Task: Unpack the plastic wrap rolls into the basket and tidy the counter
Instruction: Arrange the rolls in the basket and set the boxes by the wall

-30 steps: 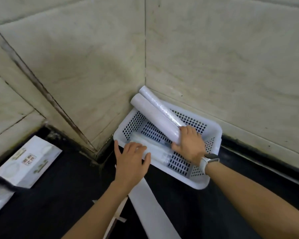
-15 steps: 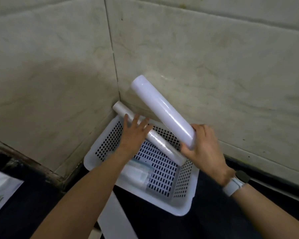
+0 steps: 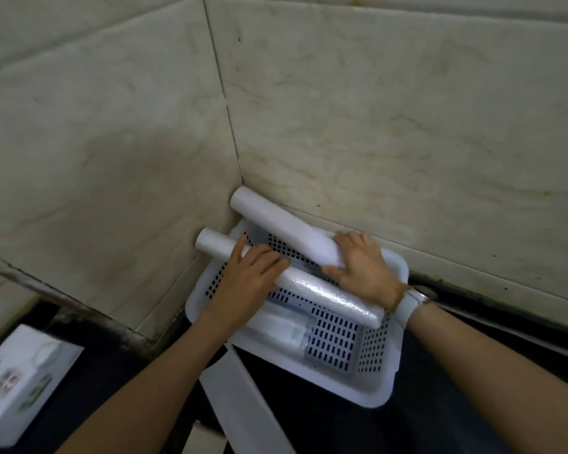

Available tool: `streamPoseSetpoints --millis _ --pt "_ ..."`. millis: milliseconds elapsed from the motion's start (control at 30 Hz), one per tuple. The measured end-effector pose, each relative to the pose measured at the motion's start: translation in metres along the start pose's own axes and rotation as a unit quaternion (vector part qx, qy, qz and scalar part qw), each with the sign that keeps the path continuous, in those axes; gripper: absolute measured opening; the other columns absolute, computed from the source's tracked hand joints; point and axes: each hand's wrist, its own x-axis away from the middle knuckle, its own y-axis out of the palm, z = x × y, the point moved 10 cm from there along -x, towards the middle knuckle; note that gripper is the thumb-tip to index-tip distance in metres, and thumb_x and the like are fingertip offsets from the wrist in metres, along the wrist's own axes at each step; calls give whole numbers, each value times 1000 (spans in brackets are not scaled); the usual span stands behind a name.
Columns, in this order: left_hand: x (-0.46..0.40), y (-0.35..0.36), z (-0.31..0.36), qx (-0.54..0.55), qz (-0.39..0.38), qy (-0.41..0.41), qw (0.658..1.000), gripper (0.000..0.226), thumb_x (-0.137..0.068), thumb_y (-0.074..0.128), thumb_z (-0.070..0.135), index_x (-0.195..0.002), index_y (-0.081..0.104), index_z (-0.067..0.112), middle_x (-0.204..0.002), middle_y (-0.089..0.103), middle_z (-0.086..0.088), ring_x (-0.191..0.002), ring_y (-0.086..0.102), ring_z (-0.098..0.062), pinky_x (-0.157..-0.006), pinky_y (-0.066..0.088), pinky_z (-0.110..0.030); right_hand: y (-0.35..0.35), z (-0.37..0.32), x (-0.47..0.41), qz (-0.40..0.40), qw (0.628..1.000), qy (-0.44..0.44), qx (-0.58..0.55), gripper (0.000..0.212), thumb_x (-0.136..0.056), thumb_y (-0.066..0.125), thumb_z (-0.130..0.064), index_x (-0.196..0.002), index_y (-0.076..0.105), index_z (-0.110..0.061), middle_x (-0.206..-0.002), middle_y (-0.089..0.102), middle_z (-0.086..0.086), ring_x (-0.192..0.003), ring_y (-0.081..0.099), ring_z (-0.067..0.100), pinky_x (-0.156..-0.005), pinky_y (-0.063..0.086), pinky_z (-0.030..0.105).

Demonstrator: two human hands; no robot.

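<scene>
Two rolls: left hand wrapped around near roll, right hand gripping far roll, over one basket.

Left hand and right hand each grip a roll over the white basket

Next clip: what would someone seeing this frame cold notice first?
Two long white plastic wrap rolls, the far roll and the near roll, lie slanted across a white perforated basket pushed into the wall corner. The left hand rests on the near one; the right hand grips the far one's end.
</scene>
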Motion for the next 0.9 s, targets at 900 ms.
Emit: streamPoseSetpoints --millis 900 --pt "-16 19 11 -51 -67 -34 996 30 -56 67 -3 -82 65 12 -91 69 -11 -84 66 -26 -81 53 -38 20 -16 35 -22 989 -107 98 30 -91 47 -27 -119 48 -14 -116 53 7 -102 47 21 -83 45 33"
